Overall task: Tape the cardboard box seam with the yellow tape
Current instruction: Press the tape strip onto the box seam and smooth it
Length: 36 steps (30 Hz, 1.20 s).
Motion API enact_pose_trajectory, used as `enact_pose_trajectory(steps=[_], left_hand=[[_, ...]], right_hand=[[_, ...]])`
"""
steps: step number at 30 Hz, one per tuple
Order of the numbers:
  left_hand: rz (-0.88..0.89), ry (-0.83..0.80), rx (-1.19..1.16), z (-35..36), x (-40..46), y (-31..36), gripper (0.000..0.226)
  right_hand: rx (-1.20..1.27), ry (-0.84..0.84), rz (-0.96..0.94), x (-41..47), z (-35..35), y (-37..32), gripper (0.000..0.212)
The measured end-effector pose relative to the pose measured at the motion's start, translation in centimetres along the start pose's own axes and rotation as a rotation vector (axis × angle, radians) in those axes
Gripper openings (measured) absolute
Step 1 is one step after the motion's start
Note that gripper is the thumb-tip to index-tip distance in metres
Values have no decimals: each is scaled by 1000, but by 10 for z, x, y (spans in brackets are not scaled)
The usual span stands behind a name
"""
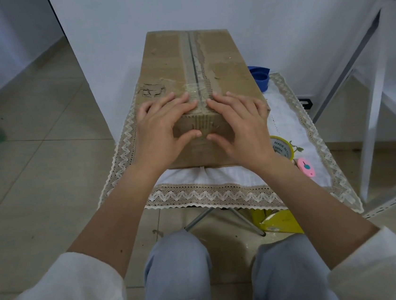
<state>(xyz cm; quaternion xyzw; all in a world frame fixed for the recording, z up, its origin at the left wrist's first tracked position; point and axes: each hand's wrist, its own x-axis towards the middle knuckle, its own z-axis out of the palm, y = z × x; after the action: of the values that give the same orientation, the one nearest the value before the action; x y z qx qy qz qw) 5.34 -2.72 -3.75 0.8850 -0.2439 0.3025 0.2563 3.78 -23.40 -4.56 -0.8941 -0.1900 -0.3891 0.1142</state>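
I see the cardboard box [193,76] lying lengthwise on a small folding table covered by a white lace-trimmed cloth [221,192], its far end toward the wall and its near end close to the table's near edge. The centre seam [192,59] runs along the top away from me, flanked by torn strips of old clear tape and peeled patches of cardboard.

My left hand [162,126] lies over the box's near top edge, just left of the seam: fingers spread and nearly straight on the top face, thumb pressed against the near end face. My right hand [241,125] mirrors it just right of the seam, fingers flat on top, thumb on the end face. Neither hand is clenched or grasps anything; both simply press on the box.

The yellow tape roll [281,147] lies on the cloth near the table's near right corner, beside the box's right side and partly hidden by my right wrist. A pink box cutter [306,167] lies just nearer than the roll. A blue container [260,76] is at the far right, touching or just beside the box; I cannot tell which.
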Motion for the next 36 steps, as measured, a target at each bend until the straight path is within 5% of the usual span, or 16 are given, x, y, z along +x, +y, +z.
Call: enact_pose_trajectory(steps=[36], left_hand=[[7, -20, 21, -1, -1, 2, 66]], right_hand=[[-56, -11, 23, 1, 3, -5, 87]])
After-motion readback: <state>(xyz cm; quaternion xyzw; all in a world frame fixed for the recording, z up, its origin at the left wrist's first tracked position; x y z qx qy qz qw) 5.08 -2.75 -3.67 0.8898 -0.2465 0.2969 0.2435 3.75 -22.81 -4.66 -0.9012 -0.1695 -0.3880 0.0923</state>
